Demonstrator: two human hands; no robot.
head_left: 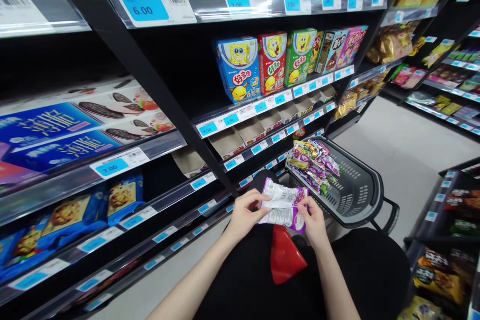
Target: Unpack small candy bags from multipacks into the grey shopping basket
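Packet (282, 205) between fingers (255, 197), pouches (313, 160) in grey basket (356, 195)

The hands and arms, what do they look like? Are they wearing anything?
The left hand and right hand are human hands with no gloves. The arms show no sleeves, watch or bracelet. I can't see any rings, but some parts are hidden. Black clothes cover the legs.
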